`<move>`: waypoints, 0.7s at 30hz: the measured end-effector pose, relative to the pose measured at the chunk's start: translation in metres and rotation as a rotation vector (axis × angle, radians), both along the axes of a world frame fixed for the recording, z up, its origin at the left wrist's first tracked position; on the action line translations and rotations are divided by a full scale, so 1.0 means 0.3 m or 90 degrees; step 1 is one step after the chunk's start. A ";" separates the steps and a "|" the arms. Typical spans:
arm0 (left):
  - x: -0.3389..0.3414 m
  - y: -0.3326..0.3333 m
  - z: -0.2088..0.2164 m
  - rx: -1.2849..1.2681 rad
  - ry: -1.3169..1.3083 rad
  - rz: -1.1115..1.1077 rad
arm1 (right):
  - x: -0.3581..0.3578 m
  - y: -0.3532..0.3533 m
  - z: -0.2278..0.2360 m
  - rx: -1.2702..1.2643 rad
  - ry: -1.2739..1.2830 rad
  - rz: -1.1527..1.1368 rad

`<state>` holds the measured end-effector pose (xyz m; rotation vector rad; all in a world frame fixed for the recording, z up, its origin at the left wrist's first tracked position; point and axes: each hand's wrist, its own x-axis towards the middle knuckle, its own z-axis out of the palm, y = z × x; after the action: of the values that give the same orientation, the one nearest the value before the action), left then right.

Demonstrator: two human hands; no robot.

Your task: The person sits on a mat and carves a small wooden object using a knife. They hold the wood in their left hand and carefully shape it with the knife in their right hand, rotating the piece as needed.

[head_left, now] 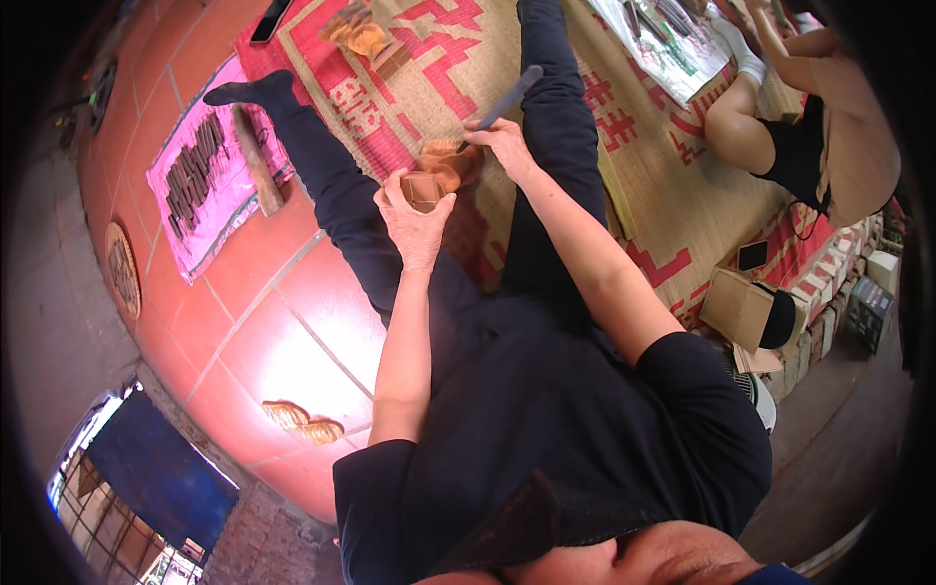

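An orange-brown wood carving (448, 166) with a blocky base (422, 192) is held between my legs, over the red and tan mat. My left hand (414, 224) is closed around the base, thumb on one side and fingers on the other. In my right hand (504, 148) is a long, narrow hand tool (511, 97), its grey, rounded end pointing up and away from me. The tool's other end is at the carving, largely hidden by my fingers, so its exact kind does not show. I cannot tell whether its tip touches the wood.
A pink cloth (216, 229) with several dark carving tools (195, 175) and a wooden club (255, 161) lies left. Another carving (366, 44) and a phone (270, 19) are ahead. At right sits another person (848, 146), beside a tool-covered white sheet (697, 83) and a cardboard box (736, 304).
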<state>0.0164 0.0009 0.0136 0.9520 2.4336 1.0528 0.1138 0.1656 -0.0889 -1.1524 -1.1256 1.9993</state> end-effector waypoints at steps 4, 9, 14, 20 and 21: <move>0.005 0.006 0.006 -0.020 0.043 -0.027 | 0.007 0.007 -0.021 -0.015 -0.091 0.073; 0.020 0.003 0.008 -0.009 0.050 -0.020 | -0.005 0.009 0.009 -0.075 -0.002 -0.020; 0.028 0.005 0.007 -0.010 0.090 -0.056 | -0.004 0.004 -0.046 -0.024 -0.118 0.069; 0.038 -0.004 0.003 0.005 0.079 -0.050 | 0.000 0.022 -0.053 -0.064 -0.072 0.006; 0.042 -0.003 0.006 0.003 0.083 -0.053 | 0.000 0.016 -0.053 -0.060 -0.079 0.040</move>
<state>0.0289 0.0001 0.0154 1.1463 2.4709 0.9973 0.1138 0.1705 -0.1047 -1.3195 -1.1523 2.0730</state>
